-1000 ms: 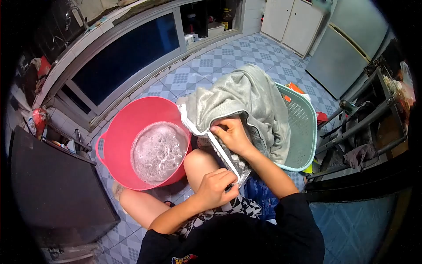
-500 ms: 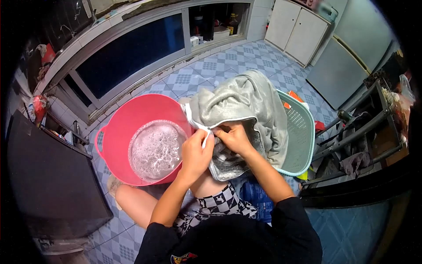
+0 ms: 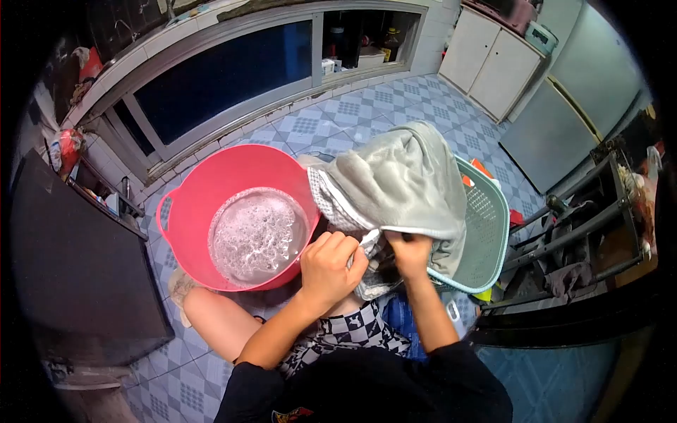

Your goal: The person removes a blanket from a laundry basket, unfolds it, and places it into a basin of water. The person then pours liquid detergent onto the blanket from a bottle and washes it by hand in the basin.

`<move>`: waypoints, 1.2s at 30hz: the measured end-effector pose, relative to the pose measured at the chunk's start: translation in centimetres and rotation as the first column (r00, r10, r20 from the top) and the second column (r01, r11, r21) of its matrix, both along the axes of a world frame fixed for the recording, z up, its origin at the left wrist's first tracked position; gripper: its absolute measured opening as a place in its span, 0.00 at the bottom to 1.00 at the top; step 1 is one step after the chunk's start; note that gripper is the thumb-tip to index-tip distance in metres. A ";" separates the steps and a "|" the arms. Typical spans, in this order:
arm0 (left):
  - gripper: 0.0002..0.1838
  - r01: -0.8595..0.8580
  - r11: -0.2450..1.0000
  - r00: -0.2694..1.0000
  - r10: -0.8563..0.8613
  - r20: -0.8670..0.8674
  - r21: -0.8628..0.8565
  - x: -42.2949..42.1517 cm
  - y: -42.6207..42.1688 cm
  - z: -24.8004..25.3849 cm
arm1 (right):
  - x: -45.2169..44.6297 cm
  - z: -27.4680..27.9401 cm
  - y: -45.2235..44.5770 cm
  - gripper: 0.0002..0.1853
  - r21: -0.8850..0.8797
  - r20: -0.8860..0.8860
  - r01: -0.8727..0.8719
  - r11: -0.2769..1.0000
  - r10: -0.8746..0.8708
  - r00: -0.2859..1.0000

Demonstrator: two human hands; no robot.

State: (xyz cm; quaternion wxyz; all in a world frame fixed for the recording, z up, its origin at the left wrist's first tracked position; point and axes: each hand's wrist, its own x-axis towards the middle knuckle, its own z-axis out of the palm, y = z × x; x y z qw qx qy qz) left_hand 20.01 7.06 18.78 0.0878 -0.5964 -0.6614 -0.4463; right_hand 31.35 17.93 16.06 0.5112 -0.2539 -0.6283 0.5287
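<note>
A grey plush cover (image 3: 395, 176) with a pale edge and a white dotted underside is bunched before me, partly over the mint-green basket (image 3: 486, 247). My left hand (image 3: 330, 271) is closed in a fist on the cover's white edge strip, low on its left side. Just to the right, my right hand (image 3: 411, 255) pinches the pale hem, its fingertips hidden under the fabric. The pink tub (image 3: 201, 176) stands to the left of the cover, holding foamy water (image 3: 257, 233).
Orange and red items show beside the basket. A metal rack (image 3: 578, 225) with cloths stands at the right, near a fridge (image 3: 557, 127). A dark panel (image 3: 84, 268) is on the left. Low sliding doors (image 3: 226, 77) line the back wall above the tiled floor (image 3: 303, 125).
My hands have moved lower and farther apart, drawing the edge toward me. The cover has shifted, showing its dotted underside on the left. The camera view has turned slightly.
</note>
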 end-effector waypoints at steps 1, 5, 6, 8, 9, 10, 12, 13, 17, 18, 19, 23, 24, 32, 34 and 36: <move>0.04 -0.005 1.000 1.000 0.005 0.012 0.004 0.2 0.2 0.3 | 0.0 -1.0 -1.2 0.16 -0.030 -0.099 0.062 0.998 -0.065 0.993; 0.22 -0.063 0.997 0.994 0.066 0.084 -0.037 2.2 1.0 2.1 | -1.3 -5.7 -5.0 0.14 -0.270 -0.116 0.159 0.950 -0.196 0.974; 0.21 -0.056 0.996 0.995 0.061 0.076 -0.066 2.4 1.5 1.4 | -0.8 -4.7 -5.5 0.13 -0.435 -0.119 -0.033 0.900 -0.021 0.993; 0.19 -0.063 0.994 0.995 0.070 0.073 -0.090 2.6 2.1 0.1 | -1.1 -5.1 -5.2 0.12 -0.418 -0.133 -0.026 0.908 -0.032 0.991; 0.18 -0.040 0.996 0.990 0.050 0.133 -0.079 2.8 2.0 -0.1 | -1.3 -5.2 -4.9 0.11 -0.402 -0.155 -0.010 0.916 -0.057 0.986; 0.17 -0.015 0.998 0.981 0.027 0.191 -0.063 2.9 2.0 -0.3 | -1.5 -4.9 -4.9 0.10 -0.330 -0.160 0.041 0.943 -0.098 0.982; 0.16 0.003 1.000 0.980 0.003 0.200 -0.030 3.3 2.1 -0.8 | -1.3 -4.9 -4.3 0.11 -0.333 -0.127 0.052 0.941 -0.099 0.987; 0.16 0.025 1.000 0.977 -0.024 0.210 -0.003 3.4 2.1 -0.9 | -1.0 -5.1 -4.1 0.13 -0.342 -0.090 0.068 0.937 -0.105 0.990; 0.11 0.095 0.988 0.990 -0.106 0.089 0.120 2.9 2.6 0.0 | 0.3 -6.0 -2.9 0.19 -0.374 -0.060 -0.035 0.927 0.014 0.998; 0.11 0.144 0.969 0.989 -0.147 -0.001 0.199 3.3 2.6 0.8 | 0.7 -5.7 -2.6 0.19 -0.366 -0.039 -0.053 0.929 0.041 0.998; 0.11 0.140 0.970 0.990 -0.143 0.001 0.198 3.8 2.3 1.7 | 1.0 -5.3 -2.4 0.20 -0.357 -0.023 -0.068 0.932 0.063 0.998; 0.13 0.460 0.843 0.876 -0.379 -0.297 0.280 6.8 1.4 2.2 | 2.4 -3.1 -1.3 0.21 -0.226 0.103 -0.168 0.959 0.195 0.975; 0.13 0.488 0.832 0.861 -0.408 -0.304 0.264 7.6 1.4 1.8 | 2.7 -2.1 -0.8 0.21 -0.178 0.153 -0.206 0.962 0.234 0.960; 0.15 0.545 0.771 0.837 -0.478 -0.266 0.329 8.4 0.7 1.1 | 0.8 6.0 6.2 0.24 0.099 0.537 -0.442 0.891 0.326 0.778; 0.15 0.545 0.782 0.837 -0.483 -0.258 0.303 7.6 0.3 1.5 | -0.1 7.7 8.2 0.25 0.141 0.595 -0.460 0.877 0.297 0.747; 0.14 0.528 0.794 0.847 -0.470 -0.249 0.301 6.9 0.1 1.5 | -1.1 9.4 10.1 0.26 0.183 0.641 -0.468 0.864 0.256 0.724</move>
